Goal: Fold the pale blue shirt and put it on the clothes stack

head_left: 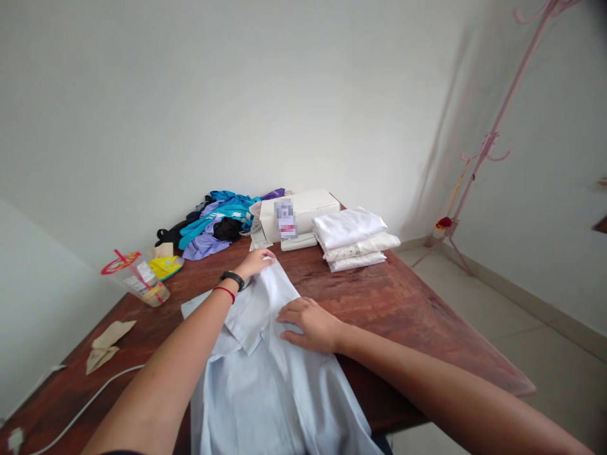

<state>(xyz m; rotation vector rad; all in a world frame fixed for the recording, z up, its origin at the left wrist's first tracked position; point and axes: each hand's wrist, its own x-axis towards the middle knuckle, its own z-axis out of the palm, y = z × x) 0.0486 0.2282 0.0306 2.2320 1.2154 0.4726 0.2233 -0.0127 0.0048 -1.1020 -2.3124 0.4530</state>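
A white shirt (256, 379) lies partly folded on the wooden table, its lower part running toward me over the near edge. My left hand (257, 261) reaches to the shirt's far end, with the fingers closed on the cloth there. A black band and a red string circle that wrist. On the right side of the shirt rests my right hand (313, 323), its fingers stretched and slightly apart on the fabric. Part of the shirt is hidden beneath my left forearm.
Folded white clothes (351, 237) are stacked beside a white box (303, 212). A heap of blue and black clothes (218, 221) lies at the back left. Nearer are a plastic cup (145, 284), yellow packet (165, 267), brown paper (107, 344) and white cable (90, 401). A pink coat stand (497, 117) stands right.
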